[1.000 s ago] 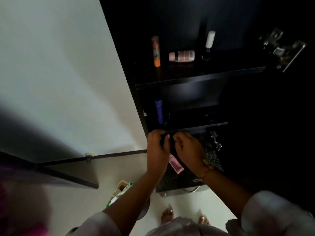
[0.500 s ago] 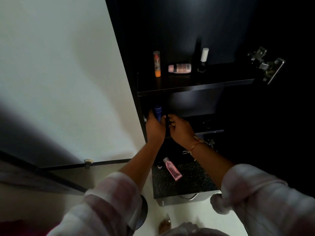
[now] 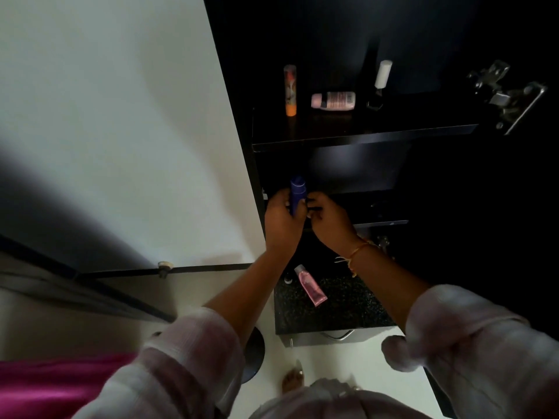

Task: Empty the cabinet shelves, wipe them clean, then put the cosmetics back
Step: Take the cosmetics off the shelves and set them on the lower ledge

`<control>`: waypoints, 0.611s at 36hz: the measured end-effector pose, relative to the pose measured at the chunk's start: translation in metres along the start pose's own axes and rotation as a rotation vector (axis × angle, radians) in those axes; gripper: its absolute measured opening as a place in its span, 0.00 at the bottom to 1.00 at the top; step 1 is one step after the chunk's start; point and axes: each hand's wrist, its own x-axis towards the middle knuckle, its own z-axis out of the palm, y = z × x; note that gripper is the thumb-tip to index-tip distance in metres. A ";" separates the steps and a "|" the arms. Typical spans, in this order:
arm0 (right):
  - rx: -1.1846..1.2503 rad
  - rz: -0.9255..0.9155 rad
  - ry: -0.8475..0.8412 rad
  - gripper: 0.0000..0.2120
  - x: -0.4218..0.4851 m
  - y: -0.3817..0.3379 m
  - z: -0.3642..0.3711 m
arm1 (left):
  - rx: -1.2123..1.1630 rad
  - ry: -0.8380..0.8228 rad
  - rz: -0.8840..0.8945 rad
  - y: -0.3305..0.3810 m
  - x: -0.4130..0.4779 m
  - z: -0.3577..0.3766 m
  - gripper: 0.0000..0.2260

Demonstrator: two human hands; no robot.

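At far left we see a white panel with a small round knob near its lower edge. Just right of it stands the dark cabinet, its door open.

On the upper shelf we find an orange-ended tube standing upright at the left. Next comes a pale pink bottle lying on its side, then a small white-capped bottle standing further back. A metal hinge shows at the far right.

Below, at the left end of the middle shelf, our left hand has its grip closed round the lower part of an upright blue tube. We cannot tell whether the tube rests on the shelf.

Our right hand sits just beside it, fingers curled toward the tube. Something dark lies at the fingertips, but we cannot tell whether this grip holds it. A thread band circles that wrist.

Lower down, on the dark speckled surface, a small dark cap sits near a pink tube lying flat.
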 end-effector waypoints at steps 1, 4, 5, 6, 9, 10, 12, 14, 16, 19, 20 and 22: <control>-0.019 -0.020 0.023 0.15 -0.004 0.000 0.000 | -0.006 0.002 0.016 -0.001 -0.005 -0.002 0.13; -0.046 -0.079 0.048 0.11 -0.022 0.001 0.000 | -0.039 -0.020 0.038 -0.001 -0.024 -0.011 0.13; -0.047 -0.102 0.047 0.09 -0.028 0.004 0.000 | -0.027 -0.024 0.038 -0.003 -0.031 -0.013 0.13; -0.049 -0.118 0.045 0.08 -0.033 0.008 0.002 | -0.003 -0.029 0.037 -0.006 -0.038 -0.015 0.12; -0.092 -0.138 0.033 0.05 -0.051 0.027 0.014 | 0.048 -0.079 0.027 -0.023 -0.062 -0.019 0.11; -0.117 -0.133 0.018 0.05 -0.057 0.033 0.019 | 0.059 -0.092 0.011 -0.031 -0.071 -0.020 0.10; -0.166 -0.106 -0.044 0.06 -0.066 0.050 0.030 | 0.084 -0.101 -0.057 -0.049 -0.088 -0.019 0.10; -0.199 -0.052 -0.142 0.08 -0.074 0.069 0.041 | 0.105 -0.115 -0.143 -0.069 -0.100 -0.017 0.09; -0.226 -0.001 -0.236 0.11 -0.080 0.085 0.050 | 0.155 -0.159 -0.179 -0.084 -0.108 -0.016 0.05; -0.268 0.113 -0.313 0.13 -0.086 0.113 0.063 | 0.183 -0.173 -0.265 -0.106 -0.117 -0.013 0.06; -0.290 0.111 -0.328 0.13 -0.086 0.120 0.065 | 0.199 -0.168 -0.312 -0.114 -0.119 -0.012 0.07; -0.323 0.110 -0.366 0.15 -0.086 0.135 0.069 | 0.213 -0.180 -0.395 -0.130 -0.123 -0.009 0.07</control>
